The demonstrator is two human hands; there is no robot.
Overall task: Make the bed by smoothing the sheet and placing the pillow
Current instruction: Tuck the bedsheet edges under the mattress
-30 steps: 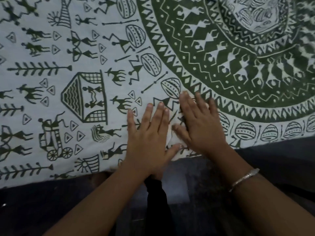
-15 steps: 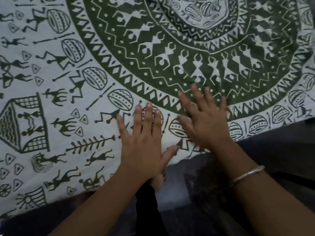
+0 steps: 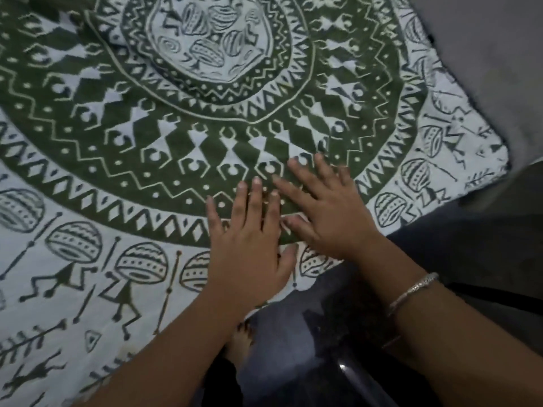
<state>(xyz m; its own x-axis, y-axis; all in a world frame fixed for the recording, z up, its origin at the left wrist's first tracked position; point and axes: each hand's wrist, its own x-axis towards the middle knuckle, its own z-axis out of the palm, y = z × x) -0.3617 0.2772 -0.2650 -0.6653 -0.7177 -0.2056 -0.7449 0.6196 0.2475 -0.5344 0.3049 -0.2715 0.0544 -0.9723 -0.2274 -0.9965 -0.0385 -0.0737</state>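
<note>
The white cotton sheet (image 3: 88,289), printed with dark green folk figures and a large green ringed medallion, lies spread over the bed and fills most of the view. Its near edge runs diagonally under the wrists. The change over the last second is along that edge. The hut and cart figures that lay beside the hands are now out of view to the left, the medallion fills the upper frame, and the sheet's near right corner (image 3: 496,163) shows for the first time. The left hand (image 3: 249,251) and the right hand (image 3: 329,212) now press on the green outer ring, just beside each other, instead of on the white border. Neither grip is closed on anything: the fingers lie straight and slightly fanned, palms flat on the cloth. The cloth around them looks flat, with soft rumples left near the medallion's centre and at the far right border. I judge that the smoothing pass is working rightward along this side and is nearing the corner. The pillow is not in view, so that step looks to be still ahead. A thin silver bangle (image 3: 412,292) circles the right wrist. A bare foot (image 3: 238,342) stands on the dark glossy floor (image 3: 293,371) below the edge. A plain grey surface (image 3: 484,69) lies beyond the corner, and I cannot tell whether it is wall or mattress.
</note>
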